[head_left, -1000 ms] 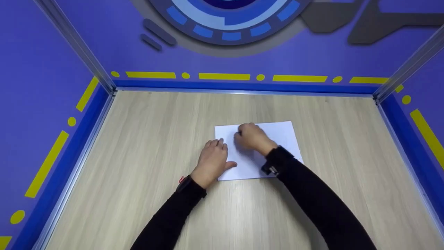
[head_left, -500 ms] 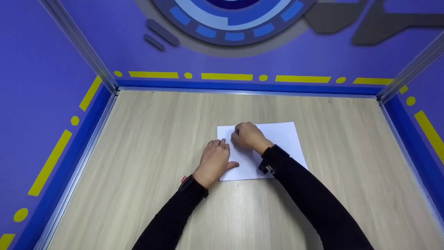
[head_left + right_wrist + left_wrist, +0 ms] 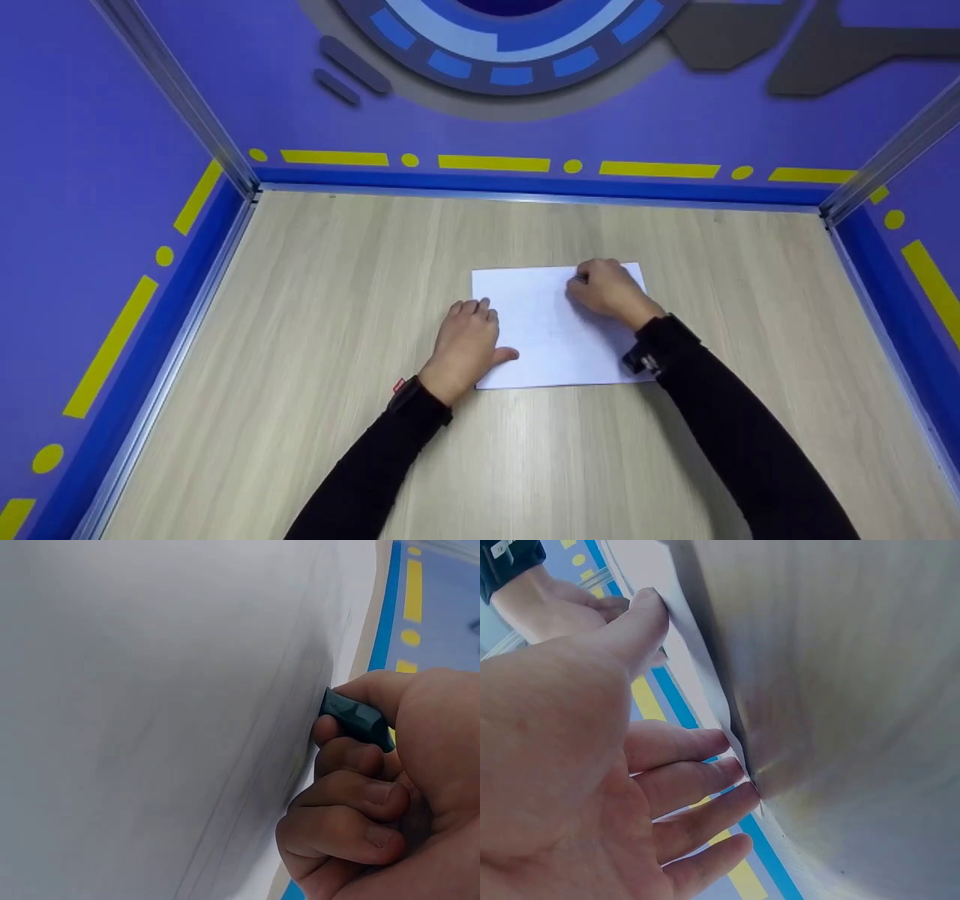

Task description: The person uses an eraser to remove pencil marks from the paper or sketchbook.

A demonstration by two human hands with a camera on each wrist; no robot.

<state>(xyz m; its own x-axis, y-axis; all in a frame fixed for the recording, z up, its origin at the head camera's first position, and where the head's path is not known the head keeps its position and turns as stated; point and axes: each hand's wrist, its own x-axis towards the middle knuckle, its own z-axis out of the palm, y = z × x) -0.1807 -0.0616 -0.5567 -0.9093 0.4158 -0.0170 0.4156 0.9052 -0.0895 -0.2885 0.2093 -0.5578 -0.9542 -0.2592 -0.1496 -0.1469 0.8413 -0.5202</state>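
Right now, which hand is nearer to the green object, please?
The right. The right hand grips the green object over the far right part of the paper; the left hand rests at the paper's left edge, away from the object.

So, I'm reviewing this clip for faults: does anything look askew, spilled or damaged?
One small thing: the white paper has an edge that looks wavy by the left hand in the left wrist view, odd for an otherwise flat-looking sheet. No spill or tear stands out.
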